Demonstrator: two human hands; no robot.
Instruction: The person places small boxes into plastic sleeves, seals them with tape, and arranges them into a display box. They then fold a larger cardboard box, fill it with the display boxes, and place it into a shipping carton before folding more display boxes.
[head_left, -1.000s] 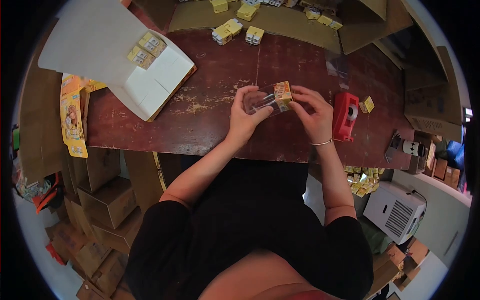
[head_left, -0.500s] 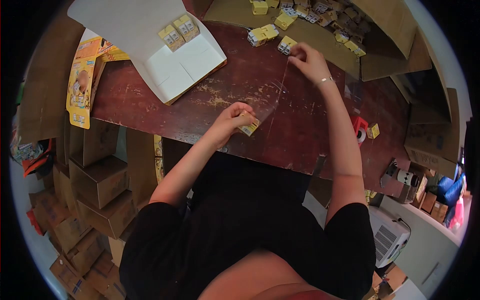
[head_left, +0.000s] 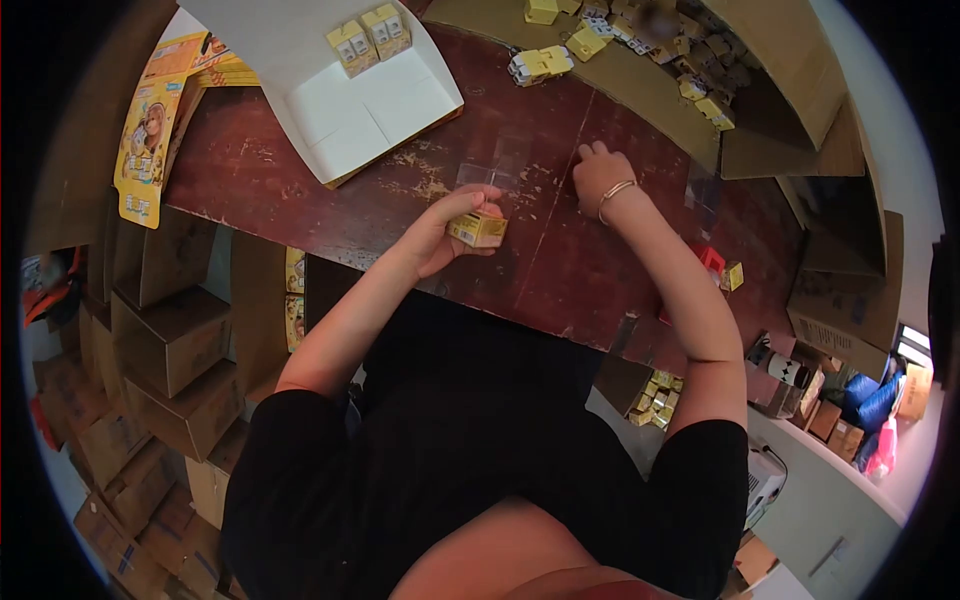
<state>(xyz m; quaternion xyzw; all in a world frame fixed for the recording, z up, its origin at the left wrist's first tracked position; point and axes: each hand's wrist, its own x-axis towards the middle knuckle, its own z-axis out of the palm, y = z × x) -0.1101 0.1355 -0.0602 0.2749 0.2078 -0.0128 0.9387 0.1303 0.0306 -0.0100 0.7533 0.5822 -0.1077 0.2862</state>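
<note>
My left hand [head_left: 445,232] is wrapped round a small yellow box [head_left: 478,230] with printed sides, over the near part of the dark red table. A piece of clear plastic [head_left: 492,172] shows just beyond its fingertips. To the right, my right hand [head_left: 603,180] is closed above the tabletop, a bracelet at its wrist; its curled fingers hide whatever is in them. Beyond it, a cluster of yellow-and-white pieces [head_left: 541,65] lies at the edge of a cardboard sheet [head_left: 640,100].
An open white carton [head_left: 335,115] holds two small yellow boxes [head_left: 370,42]. Flat yellow printed cards [head_left: 150,140] stack at the left. More little boxes [head_left: 690,50] heap at the back right. A red tape dispenser [head_left: 710,262] and a small yellow box [head_left: 734,276] sit by my right forearm.
My right hand has drawn back towards me from the yellow-and-white box near the cardboard; that box no longer shows there. My left hand has turned its box, and the clear plastic has shifted left.
</note>
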